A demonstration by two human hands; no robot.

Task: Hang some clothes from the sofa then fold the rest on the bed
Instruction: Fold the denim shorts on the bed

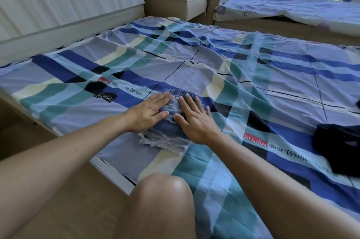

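Folded denim (pixel 169 125) is found under both palms, stacked on a pale garment (pixel 165 143) that shows just behind the wrists, on the bed (pixel 194 63). The left hand (pixel 150 111) and right hand (pixel 194 119) lie flat, fingers straight, pressing; nothing is gripped. The denim is judged thick, springy at its folds and not fragile, best lifted by both side edges. A dark garment (pixel 339 147) lies well right of the right hand.

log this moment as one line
left hand: flat on folded jeans | right hand: flat on folded jeans | black garment: heaped at right
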